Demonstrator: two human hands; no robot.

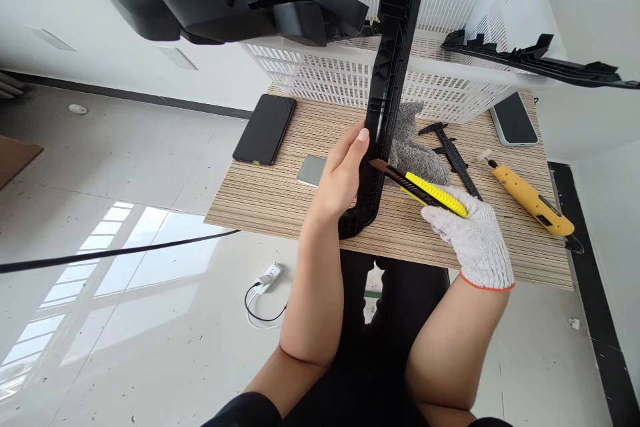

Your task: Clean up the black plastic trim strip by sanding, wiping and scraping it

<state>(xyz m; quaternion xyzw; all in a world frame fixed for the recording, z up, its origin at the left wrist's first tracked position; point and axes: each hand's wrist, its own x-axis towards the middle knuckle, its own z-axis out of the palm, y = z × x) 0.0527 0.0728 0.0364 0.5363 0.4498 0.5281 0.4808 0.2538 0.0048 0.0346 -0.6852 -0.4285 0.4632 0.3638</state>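
Note:
My bare left hand (341, 173) grips a long black plastic trim piece (384, 90) near its lower end, thumb laid on the near face. The piece stands tilted over the front of the table, its upper part rising past the basket. In a white knit glove, my right hand (467, 227) is wrapped round a yellow utility knife (435, 195). The knife's blade is out and its tip meets the trim piece just right of my left thumb. Behind the piece lies a grey cloth (417, 157), partly hidden.
A white basket (440, 83) holds black plastic parts (543, 63); more black parts (240, 10) jut over its left side. On the striped table (265, 197) are a black phone (265, 129), a caliper (456, 160), a yellow power tool (533, 200) and another phone (514, 119). A power strip (269, 278) lies below.

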